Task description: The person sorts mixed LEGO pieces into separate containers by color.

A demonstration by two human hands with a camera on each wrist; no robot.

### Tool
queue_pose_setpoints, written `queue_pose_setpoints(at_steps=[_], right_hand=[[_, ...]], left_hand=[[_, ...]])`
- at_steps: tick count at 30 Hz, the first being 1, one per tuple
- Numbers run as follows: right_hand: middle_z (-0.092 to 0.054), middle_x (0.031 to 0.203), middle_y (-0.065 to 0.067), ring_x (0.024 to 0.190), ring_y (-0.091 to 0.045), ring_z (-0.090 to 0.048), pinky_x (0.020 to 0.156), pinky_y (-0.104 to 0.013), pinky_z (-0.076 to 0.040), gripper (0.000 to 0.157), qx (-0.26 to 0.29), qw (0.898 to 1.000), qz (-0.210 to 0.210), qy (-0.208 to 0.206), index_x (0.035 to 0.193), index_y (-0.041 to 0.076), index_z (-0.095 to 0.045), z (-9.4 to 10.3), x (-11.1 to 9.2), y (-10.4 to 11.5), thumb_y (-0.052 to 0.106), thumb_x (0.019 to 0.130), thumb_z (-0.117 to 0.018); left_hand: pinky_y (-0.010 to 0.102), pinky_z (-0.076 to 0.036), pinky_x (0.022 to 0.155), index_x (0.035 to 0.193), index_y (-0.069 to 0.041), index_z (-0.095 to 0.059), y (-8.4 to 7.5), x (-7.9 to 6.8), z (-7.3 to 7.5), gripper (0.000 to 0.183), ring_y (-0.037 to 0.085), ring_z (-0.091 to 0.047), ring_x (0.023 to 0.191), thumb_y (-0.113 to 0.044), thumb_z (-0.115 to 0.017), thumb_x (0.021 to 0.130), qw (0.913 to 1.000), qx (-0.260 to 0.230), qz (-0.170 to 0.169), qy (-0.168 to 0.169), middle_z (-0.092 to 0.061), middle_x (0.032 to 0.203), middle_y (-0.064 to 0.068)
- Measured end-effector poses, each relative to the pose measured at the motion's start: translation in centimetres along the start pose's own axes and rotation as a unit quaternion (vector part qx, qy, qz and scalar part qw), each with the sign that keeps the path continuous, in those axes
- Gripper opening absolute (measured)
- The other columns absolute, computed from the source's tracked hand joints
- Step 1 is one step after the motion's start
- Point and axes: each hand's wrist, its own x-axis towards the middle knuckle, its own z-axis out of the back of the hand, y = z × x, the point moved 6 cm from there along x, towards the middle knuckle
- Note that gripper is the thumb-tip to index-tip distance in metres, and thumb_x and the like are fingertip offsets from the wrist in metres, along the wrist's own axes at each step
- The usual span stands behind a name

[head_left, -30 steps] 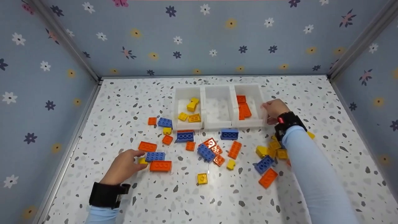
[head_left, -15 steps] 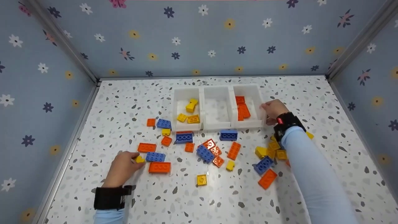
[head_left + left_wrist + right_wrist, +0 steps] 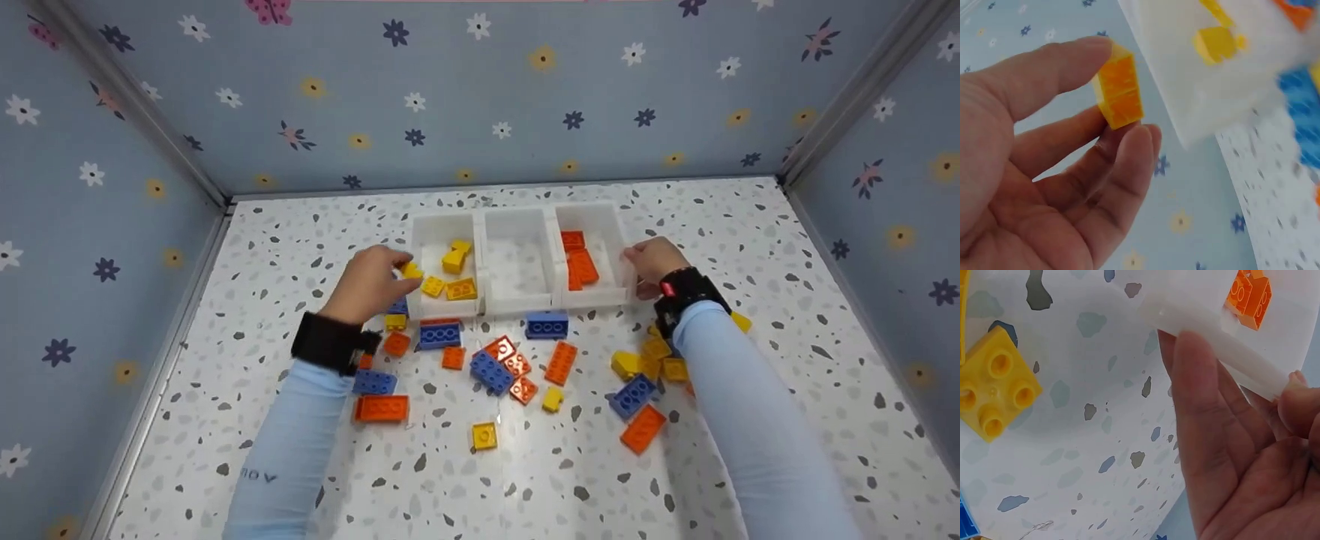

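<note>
Between thumb and fingertips my left hand point(image 3: 369, 283) pinches a yellow toy brick point(image 3: 1120, 90), held at the left wall of a white three-compartment tray point(image 3: 517, 304). Several yellow bricks point(image 3: 460, 289) lie in the tray's left compartment and several orange bricks point(image 3: 583, 267) in its right one; the middle compartment holds none. At the tray's right end, my right hand point(image 3: 654, 261) grips the side wall, with the thumb at the rim and fingers along the outside, as the right wrist view shows.
Loose bricks are strewn in front of the tray: a blue brick point(image 3: 491, 373) over orange ones, an orange brick point(image 3: 382, 409) at the left, a yellow brick point(image 3: 484, 436) nearer the front. A mixed pile point(image 3: 652, 360) lies by the right forearm. Flowered panels point(image 3: 495, 97) enclose the speckled table.
My left hand has picked the yellow brick up from beside a blue one and carried it forward and right to the tray. My right hand stays at the tray's side.
</note>
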Motion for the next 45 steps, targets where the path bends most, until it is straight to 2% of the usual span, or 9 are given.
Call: queue_pose_setpoints(at_steps=[3,6,8,13,18,24,30,38,45], right_hand=[[-0.057,0.125,-0.026,0.065,-0.02,-0.068,0.068,-0.037,-0.059,0.051,0.001,1.0,-0.006,-0.002,0.151,0.001,-0.036,0.3,0.3,0.0,0.029,0.109,-0.037],[-0.055,0.129,-0.025,0.067,-0.02,-0.068,0.068,-0.036,-0.059,0.051,0.007,1.0,-0.015,0.0,0.152,0.001,-0.035,0.3,0.3,-0.2,0.029,0.109,-0.036],[-0.055,0.131,-0.025,0.068,-0.02,-0.068,0.067,-0.035,-0.059,0.052,0.014,1.0,-0.02,0.004,0.152,0.002,-0.035,0.2,0.3,-0.3,0.029,0.109,-0.037],[-0.059,0.125,-0.026,0.073,-0.023,-0.07,0.069,-0.036,-0.059,0.052,0.002,1.0,-0.013,0.009,0.152,0.002,-0.035,-0.1,0.1,-0.3,0.03,0.108,-0.037],[-0.06,0.123,-0.026,0.074,-0.024,-0.071,0.07,-0.036,-0.059,0.052,-0.011,1.0,-0.003,0.006,0.151,0.0,-0.035,0.0,0.0,-0.2,0.029,0.108,-0.037],[-0.059,0.123,-0.026,0.071,-0.021,-0.069,0.066,-0.034,-0.058,0.052,0.0,1.0,-0.013,0.005,0.152,0.001,-0.035,0.0,0.3,-0.2,0.03,0.108,-0.037],[-0.059,0.124,-0.026,0.075,-0.024,-0.07,0.069,-0.036,-0.059,0.052,0.001,1.0,-0.018,0.005,0.152,0.001,-0.035,0.2,0.4,-0.3,0.03,0.108,-0.037],[-0.06,0.121,-0.026,0.072,-0.022,-0.07,0.069,-0.035,-0.059,0.052,0.008,1.0,-0.013,0.011,0.152,0.001,-0.035,0.0,0.5,-0.2,0.029,0.108,-0.038],[-0.059,0.122,-0.028,0.071,-0.025,-0.071,0.068,-0.038,-0.059,0.051,0.012,1.0,-0.009,0.007,0.15,-0.001,-0.038,0.0,0.6,-0.4,0.029,0.108,-0.038]], left_hand=[[0.042,-0.052,0.087,0.128,0.003,-0.064,-1.5,3.5,-0.4,0.04,0.03,-0.062,0.103,-0.018,-0.07,0.093,0.9998,-0.017,-0.003,0.004,-0.066,0.119,0.019],[0.043,-0.051,0.092,0.125,0.002,-0.066,-2.2,6.4,-1.2,0.037,0.032,-0.062,0.109,-0.018,-0.068,0.094,0.9998,-0.009,0.019,0.005,-0.065,0.122,0.019],[0.044,-0.049,0.094,0.123,0.004,-0.066,-2.5,7.8,-1.7,0.036,0.034,-0.061,0.111,-0.017,-0.066,0.094,0.9992,0.013,0.038,0.007,-0.065,0.122,0.02],[0.045,-0.05,0.093,0.122,0.009,-0.063,-2.6,10.0,-3.0,0.033,0.037,-0.062,0.107,-0.01,-0.063,0.095,0.9949,0.067,0.073,0.019,-0.066,0.116,0.023],[0.044,-0.053,0.086,0.122,0.01,-0.061,-2.2,11.2,-4.0,0.029,0.037,-0.065,0.098,-0.001,-0.057,0.096,0.9903,0.09,0.106,0.0,-0.067,0.11,0.024],[0.043,-0.054,0.085,0.113,0.007,-0.068,-1.2,12.3,-4.9,0.022,0.035,-0.067,0.098,0.0,-0.052,0.099,0.9839,0.093,0.15,-0.027,-0.069,0.107,0.022],[0.044,-0.054,0.087,0.115,0.007,-0.066,-1.1,12.8,-5.2,0.024,0.035,-0.067,0.099,-0.002,-0.05,0.101,0.9839,0.105,0.142,-0.026,-0.069,0.109,0.023],[0.044,-0.051,0.091,0.117,0.009,-0.063,-1.3,11.0,-3.5,0.023,0.036,-0.063,0.103,-0.001,-0.056,0.097,0.9922,0.06,0.109,-0.005,-0.066,0.112,0.023],[0.048,-0.049,0.094,0.121,0.009,-0.065,-1.6,8.1,-1.4,0.028,0.04,-0.062,0.108,-0.002,-0.056,0.096,0.9973,0.046,0.056,-0.015,-0.065,0.119,0.025]])
